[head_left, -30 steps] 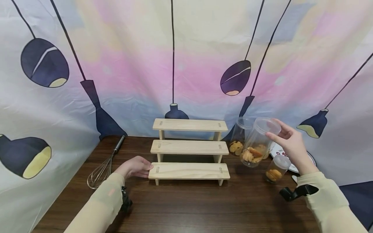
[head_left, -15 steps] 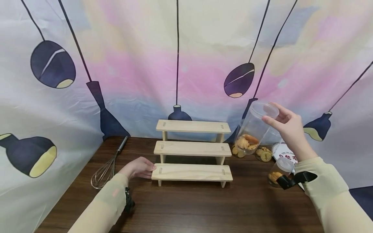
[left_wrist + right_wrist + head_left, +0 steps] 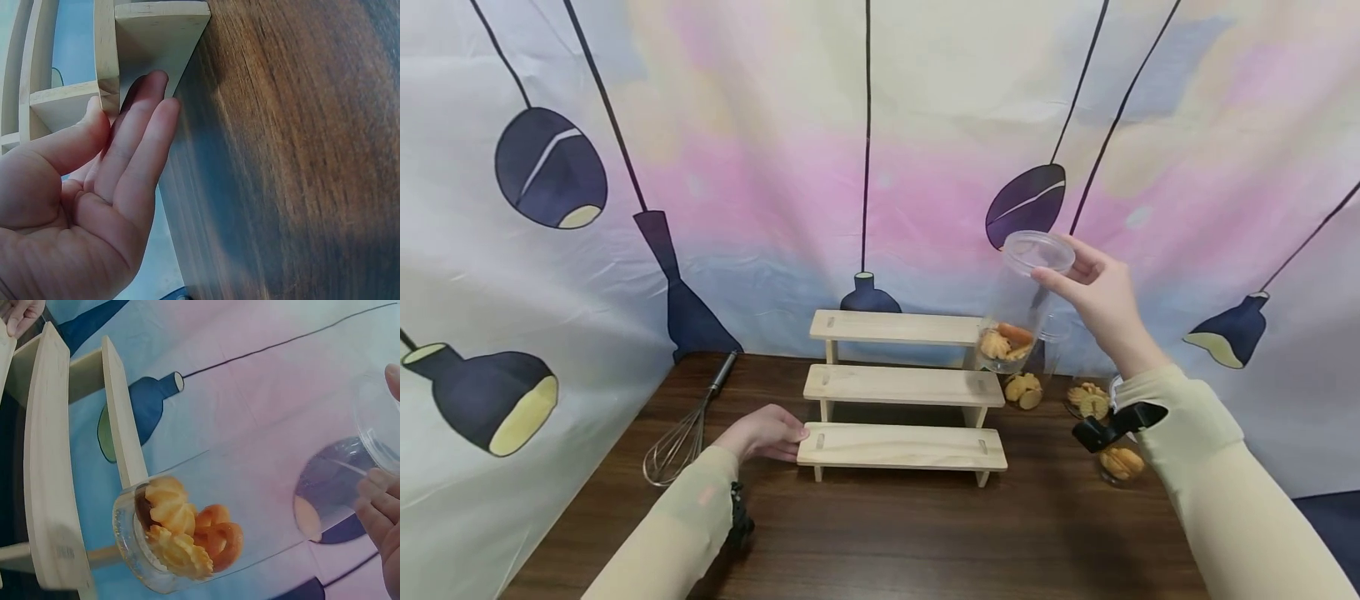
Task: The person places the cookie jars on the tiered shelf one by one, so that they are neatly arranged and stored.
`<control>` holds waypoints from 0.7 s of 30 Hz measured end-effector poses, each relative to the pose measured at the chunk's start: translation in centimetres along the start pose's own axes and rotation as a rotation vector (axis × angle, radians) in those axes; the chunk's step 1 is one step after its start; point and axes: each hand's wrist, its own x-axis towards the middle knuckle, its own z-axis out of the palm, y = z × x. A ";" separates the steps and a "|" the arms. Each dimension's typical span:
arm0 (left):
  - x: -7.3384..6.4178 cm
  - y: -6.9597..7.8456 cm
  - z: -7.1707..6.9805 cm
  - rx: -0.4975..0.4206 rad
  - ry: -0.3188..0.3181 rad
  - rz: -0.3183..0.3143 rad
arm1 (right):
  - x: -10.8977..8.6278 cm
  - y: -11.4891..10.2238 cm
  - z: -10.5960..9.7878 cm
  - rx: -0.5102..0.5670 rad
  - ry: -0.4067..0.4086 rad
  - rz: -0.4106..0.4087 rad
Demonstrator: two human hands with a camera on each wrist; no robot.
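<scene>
Right hand: the right hand (image 3: 1105,300) is partly closed, thumb and fingers set on either side of a clear lid (image 3: 1037,250), pinching it.
Held jar: the tall clear jar (image 3: 1017,304) hangs below the fingertips and to the left of the palm, raised above the table (image 3: 880,533), its base slanting away from the hand toward the stand.
Jar contents: cookies (image 3: 1006,343) gathered at the bottom, well apart from the fingers.
Jar and top step: in the head view the base overlaps the right end of the top step (image 3: 895,327); whether they touch, I cannot tell.
Left hand: the left hand (image 3: 766,433) pinches the left end of the bottom step (image 3: 902,446), thumb at the board's edge, other fingers fairly straight beneath.
Stand: three-tier wooden stand (image 3: 902,385), upright on the table between the hands.
Behind the held jar: another clear jar (image 3: 1051,354) with cookies.
Under the right forearm: a smaller cookie container (image 3: 1122,463), partly hidden.
Left side: a whisk (image 3: 681,437) lies beyond the left hand.
</scene>
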 end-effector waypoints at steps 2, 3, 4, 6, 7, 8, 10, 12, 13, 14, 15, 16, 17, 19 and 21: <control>0.0 0.0 0.0 0.002 -0.004 0.004 | 0.4 -0.1 0.7 -0.023 -0.011 -0.006; 0.0 0.1 0.1 -0.001 0.004 -0.002 | 0.5 -0.1 1.0 -0.035 -0.016 -0.009; 0.0 0.1 0.1 0.002 0.005 -0.002 | 0.7 -0.1 1.4 -0.044 -0.022 -0.010; 0.0 0.1 0.1 0.007 0.006 -0.005 | 1.0 -0.2 2.1 -0.055 -0.027 -0.014; 0.0 0.1 0.1 0.010 0.007 -0.006 | 1.2 -0.2 2.4 -0.046 -0.029 -0.016; 0.0 0.1 0.1 0.009 0.008 -0.006 | 1.4 -0.2 2.8 -0.034 -0.028 -0.018; -0.1 0.2 0.1 0.009 0.009 -0.005 | 1.7 -0.1 3.4 -0.012 -0.027 -0.020; -0.1 0.1 0.1 0.008 0.008 -0.001 | 2.0 -0.1 4.1 0.015 -0.028 -0.020; -0.1 0.1 0.1 0.003 0.013 -0.003 | 2.2 -0.1 4.4 0.020 -0.030 -0.019; -0.1 0.1 0.2 0.003 0.015 -0.002 | 2.3 -0.1 4.7 0.026 -0.032 -0.018; -0.1 0.1 0.3 0.001 0.023 -0.005 | 2.5 -0.1 5.0 0.025 -0.035 -0.016; -0.1 0.1 0.3 0.005 0.027 -0.003 | 2.6 -0.2 5.3 0.026 -0.039 -0.014; -0.1 0.1 0.4 0.006 0.036 -0.005 | 2.8 -0.2 5.6 0.022 -0.044 -0.017; -0.1 0.0 0.5 0.009 0.049 -0.009 | 3.2 -0.3 6.3 0.021 -0.054 -0.025; 0.0 0.1 0.6 0.012 0.061 -0.015 | 3.6 -0.3 7.0 0.028 -0.061 -0.031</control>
